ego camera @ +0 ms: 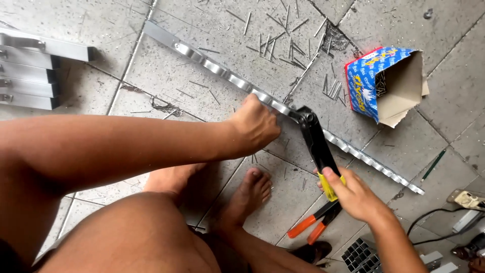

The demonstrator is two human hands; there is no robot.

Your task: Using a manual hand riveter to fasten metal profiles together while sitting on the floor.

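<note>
Two hands on work. Left hand (255, 124) clamped on metal strip (222, 68), strip long axis running diagonal upper-left to lower-right on tile floor (454, 91). Right hand (353, 194) closed on handles of riveter (316, 141), its head touching strip just beside left hand.

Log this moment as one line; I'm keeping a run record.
left hand: grips metal strip | right hand: squeezes rivet tool at strip | floor: loose rivets, opened box, orange-handled pliers
</note>
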